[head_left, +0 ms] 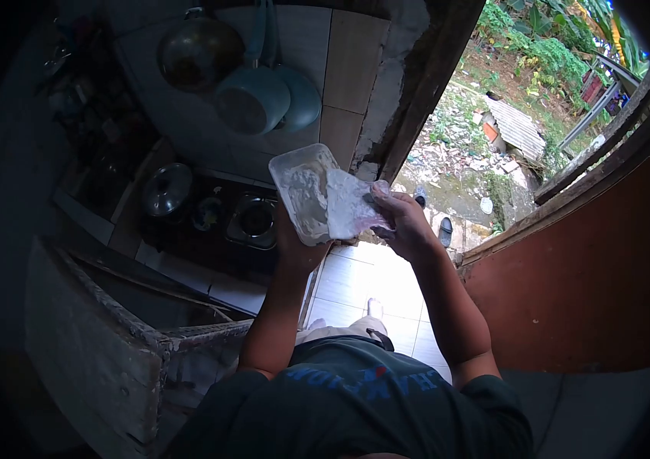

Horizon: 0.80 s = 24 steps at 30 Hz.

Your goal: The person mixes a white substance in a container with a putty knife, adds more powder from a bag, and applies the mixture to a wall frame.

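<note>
home kitchen, gas stove [252, 220], hung pans [252, 98], tiled wall [351, 69]

stove [252, 222] left, door [585, 275] right, floor [355, 279] between

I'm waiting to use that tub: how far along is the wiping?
Underway. The left hand holds the plastic tub tilted; the right hand presses a white cloth at its rim. White smears remain inside, so the interior seems left to wipe.

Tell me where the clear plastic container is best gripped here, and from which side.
Grip the plastic container from underneath, around its base and side walls, as the left hand does. It is tilted with its open mouth toward the camera, and the right hand is pressing a white bag at its rim, so the mouth side is taken.
</note>
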### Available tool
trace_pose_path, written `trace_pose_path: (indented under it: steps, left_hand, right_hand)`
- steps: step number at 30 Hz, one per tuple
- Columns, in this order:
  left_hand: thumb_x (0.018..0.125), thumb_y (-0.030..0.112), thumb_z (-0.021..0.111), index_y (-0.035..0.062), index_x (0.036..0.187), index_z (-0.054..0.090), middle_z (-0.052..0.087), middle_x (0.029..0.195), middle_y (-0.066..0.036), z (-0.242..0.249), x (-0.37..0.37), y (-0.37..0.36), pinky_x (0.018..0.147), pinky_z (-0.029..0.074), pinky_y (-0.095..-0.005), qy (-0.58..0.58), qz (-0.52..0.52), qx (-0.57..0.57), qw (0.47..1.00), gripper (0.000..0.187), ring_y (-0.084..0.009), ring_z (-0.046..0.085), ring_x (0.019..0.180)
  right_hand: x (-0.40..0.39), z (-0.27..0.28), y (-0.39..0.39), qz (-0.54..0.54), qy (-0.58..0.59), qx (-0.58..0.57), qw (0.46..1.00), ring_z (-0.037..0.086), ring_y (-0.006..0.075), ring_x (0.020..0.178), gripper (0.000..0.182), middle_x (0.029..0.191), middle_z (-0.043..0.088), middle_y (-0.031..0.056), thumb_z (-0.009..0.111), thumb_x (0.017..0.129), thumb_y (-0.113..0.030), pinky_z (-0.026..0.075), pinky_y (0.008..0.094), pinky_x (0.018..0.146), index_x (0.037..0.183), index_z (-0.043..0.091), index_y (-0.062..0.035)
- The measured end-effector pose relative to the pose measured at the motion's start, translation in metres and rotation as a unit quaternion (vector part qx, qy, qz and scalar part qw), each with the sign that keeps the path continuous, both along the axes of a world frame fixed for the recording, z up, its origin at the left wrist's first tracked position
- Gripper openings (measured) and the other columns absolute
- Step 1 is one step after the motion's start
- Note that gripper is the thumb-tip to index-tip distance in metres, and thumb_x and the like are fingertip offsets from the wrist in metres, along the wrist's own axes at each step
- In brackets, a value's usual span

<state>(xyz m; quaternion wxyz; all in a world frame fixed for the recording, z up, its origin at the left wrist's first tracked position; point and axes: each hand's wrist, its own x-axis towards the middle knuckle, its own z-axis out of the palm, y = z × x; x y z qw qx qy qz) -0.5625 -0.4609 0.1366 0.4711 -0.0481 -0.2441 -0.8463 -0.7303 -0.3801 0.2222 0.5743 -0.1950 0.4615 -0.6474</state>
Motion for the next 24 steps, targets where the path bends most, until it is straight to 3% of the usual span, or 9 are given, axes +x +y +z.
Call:
trace_pose_path:
  steps: [5,8,11,13,14,16,21,23,24]
  left_hand:
    - [0.104,0.049,0.04,0.0105,0.143,0.046,0.055,0.139,-0.012,0.002,0.0,0.0,0.11,0.042,-0.0512,0.063,-0.102,0.148,0.982,0.055,-0.0307,0.054,0.129]
    - [0.105,0.05,0.038,0.0112,0.145,0.045,0.055,0.138,-0.012,0.003,0.0,0.006,0.11,0.043,-0.0485,-0.011,0.04,0.007,0.999,0.056,-0.0288,0.055,0.128]
    - [0.099,0.028,0.06,0.0088,0.151,0.032,0.046,0.144,-0.014,0.016,0.006,0.008,0.111,0.043,-0.048,0.014,0.034,-0.036,0.999,0.062,-0.0279,0.047,0.135]
    - [0.092,0.007,0.068,0.0066,0.15,0.031,0.045,0.144,-0.015,0.022,0.009,0.007,0.109,0.045,-0.0445,0.097,-0.101,0.152,0.978,0.069,-0.0259,0.047,0.134]
    - [0.092,0.007,0.068,0.0066,0.15,0.031,0.045,0.144,-0.015,0.023,0.007,0.009,0.109,0.045,-0.0445,0.096,-0.103,0.151,0.979,0.069,-0.0259,0.047,0.134]
    - [0.101,0.064,0.035,0.0118,0.151,0.036,0.046,0.147,-0.012,0.022,0.002,0.018,0.11,0.042,-0.0507,-0.051,0.063,-0.142,0.987,0.072,-0.0301,0.049,0.134]
    - [0.098,0.071,0.033,0.0122,0.152,0.034,0.046,0.147,-0.013,0.032,0.002,0.023,0.11,0.042,-0.0514,-0.074,0.07,-0.171,0.98,0.079,-0.0313,0.049,0.134]
    - [0.098,0.072,0.033,0.0123,0.152,0.034,0.046,0.147,-0.013,0.026,0.001,0.023,0.11,0.042,-0.0516,-0.084,0.063,-0.159,0.982,0.081,-0.0317,0.049,0.133]
    - [0.092,0.042,0.054,0.0104,0.152,0.028,0.042,0.147,-0.014,0.023,0.0,0.023,0.11,0.043,-0.0494,0.015,0.002,-0.07,0.997,0.072,-0.0305,0.047,0.134]
  right_hand:
    - [-0.025,-0.024,-0.013,0.085,0.05,-0.042,0.994,0.066,0.0116,0.071,0.024,0.084,0.071,0.0045,0.063,0.1,-0.025,0.053,0.0253,0.064,0.096,0.069,-0.0025]
    - [-0.026,-0.031,-0.015,0.05,0.061,-0.022,0.997,0.065,0.0104,0.069,0.022,0.083,0.071,0.0031,0.063,0.1,-0.025,0.05,0.0247,0.06,0.093,0.07,-0.0053]
    - [-0.015,-0.027,-0.016,-0.007,0.066,0.008,0.998,0.062,0.0079,0.065,0.022,0.08,0.068,0.0012,0.063,0.1,-0.026,0.045,0.0233,0.054,0.094,0.07,-0.0065]
    - [-0.022,-0.038,-0.022,-0.002,0.066,0.006,0.998,0.06,0.0071,0.063,0.022,0.078,0.067,0.0008,0.062,0.101,-0.026,0.042,0.0228,0.051,0.096,0.069,-0.0057]
    - [-0.024,-0.04,-0.025,0.002,0.065,0.003,0.998,0.058,0.0064,0.061,0.023,0.077,0.066,0.0004,0.062,0.101,-0.027,0.039,0.0224,0.049,0.097,0.069,-0.0049]
    - [-0.026,-0.045,-0.03,-0.014,0.057,0.01,0.998,0.057,0.0062,0.061,0.023,0.077,0.065,0.0003,0.061,0.101,-0.026,0.037,0.0226,0.047,0.099,0.068,-0.0042]
    - [-0.033,-0.044,-0.031,-0.019,0.052,0.018,0.998,0.056,0.0063,0.06,0.024,0.081,0.065,0.0014,0.059,0.102,-0.025,0.033,0.0224,0.045,0.101,0.067,-0.0024]
    - [-0.036,-0.044,-0.034,-0.012,0.045,0.016,0.999,0.061,0.0086,0.064,0.024,0.084,0.067,0.0029,0.058,0.102,-0.025,0.04,0.0222,0.047,0.101,0.067,-0.0022]
    - [-0.035,-0.043,-0.035,-0.013,0.044,0.014,0.999,0.061,0.0086,0.064,0.024,0.084,0.067,0.0029,0.058,0.102,-0.025,0.04,0.0222,0.047,0.101,0.067,-0.0022]
